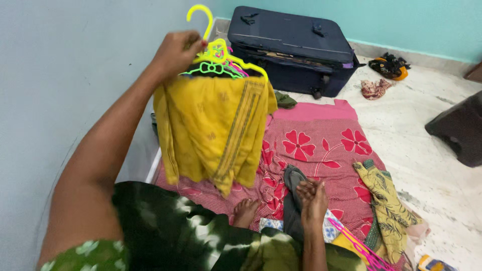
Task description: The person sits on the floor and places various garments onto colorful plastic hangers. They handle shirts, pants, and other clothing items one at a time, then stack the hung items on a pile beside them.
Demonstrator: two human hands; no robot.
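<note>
My left hand (176, 50) is raised and grips a bunch of plastic hangers (219, 61), yellow, green and pink. A folded mustard-yellow garment (213, 131) with a patterned border hangs from them. Lower down, my right hand (312, 196) rests on a dark grey cloth (292, 181) lying on the red flowered sheet (321, 143). Whether it grips the cloth I cannot tell. A pink hanger (359, 247) lies just right of that wrist. My bare foot (246, 211) shows beside the cloth.
A dark blue suitcase (293, 47) lies by the far wall. A yellow-green printed garment (387, 203) sits on the sheet's right edge. Small cloth heaps (375, 89) and a dark bag (459, 128) are on the marble floor. A grey wall (60, 90) stands close on the left.
</note>
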